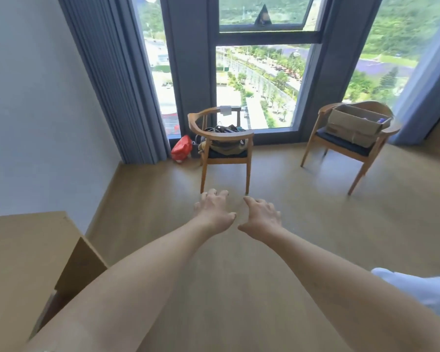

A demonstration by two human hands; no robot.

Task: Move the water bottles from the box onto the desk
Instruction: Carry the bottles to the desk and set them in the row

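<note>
Two hands reach out over the bare floor, the left hand [215,212] and right hand [261,215] side by side, fingers loosely spread and holding nothing. The cardboard box [354,124] sits on the seat of the right-hand chair [341,146] by the window, well apart from both hands. Something bluish shows at its open top, possibly bottle caps; too small to tell. To do this step well, walk to that chair, look inside first, then grip a bottle around its body. The counter [23,255] lies at the lower left. The other chair [224,148] holds a bag with cables.
</note>
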